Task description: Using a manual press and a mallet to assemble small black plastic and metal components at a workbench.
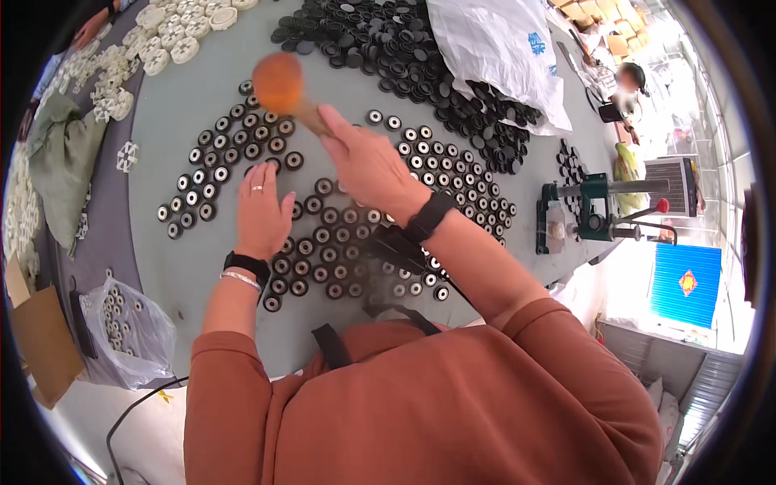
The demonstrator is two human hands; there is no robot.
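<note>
My right hand (368,166) is closed round the wooden handle of an orange-headed mallet (277,83). The mallet is raised over the left cluster of rollers, its head slightly blurred. My left hand (265,208) lies low over the table with fingers stretched out and thumb apart. Its fingertips reach a black roller (273,162), partly hidden by them. Many black rollers with metal centres (330,216) stand in slanting rows around both hands. Another group of the same rollers (459,179) spreads to the right of my right wrist.
Loose black caps (368,44) are heaped at the far side beside a white sack (501,61). White plastic parts (174,36) lie far left. A green hand press (594,198) stands right. A clear bag of small parts (133,327) sits at left. Another person (626,93) is far right.
</note>
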